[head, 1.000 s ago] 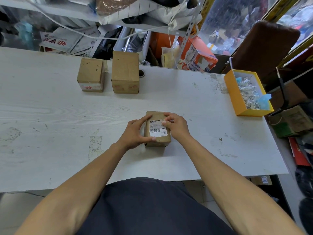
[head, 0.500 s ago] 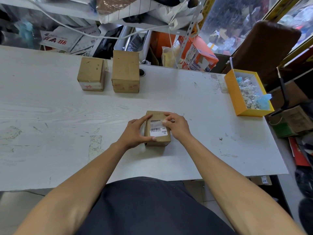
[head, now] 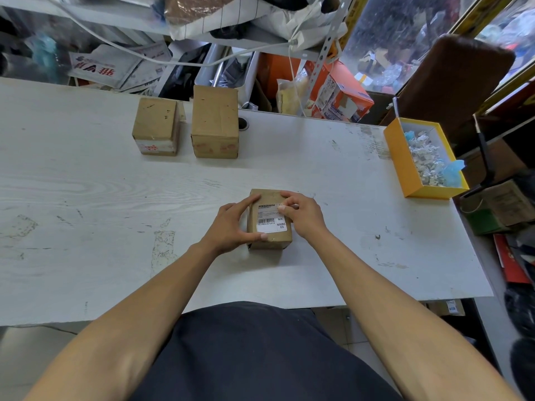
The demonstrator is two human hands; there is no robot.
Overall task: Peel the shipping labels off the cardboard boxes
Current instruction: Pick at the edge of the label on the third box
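A small cardboard box (head: 270, 219) sat on the white table (head: 86, 198) near its front edge, straight ahead of the person. On its top lay a white shipping label (head: 271, 218) with a barcode; the finer print was too small to read. The left hand (head: 231, 227) gripped the box from nine o'clock, index finger on the far top corner and thumb curled along the near edge. The right hand (head: 304, 215) clenched over the three o'clock side, its fingertips (head: 283, 208) curled onto the label's upper right corner. Whether that corner had lifted was hidden beneath them. At about eleven o'clock, well apart, stood two more boxes: a squat box (head: 156, 130) with a red-printed strip on its front, and a taller box (head: 214, 121) just beside it. At two o'clock, a yellow tray (head: 402, 163) held crumpled paper scraps (head: 428, 157).
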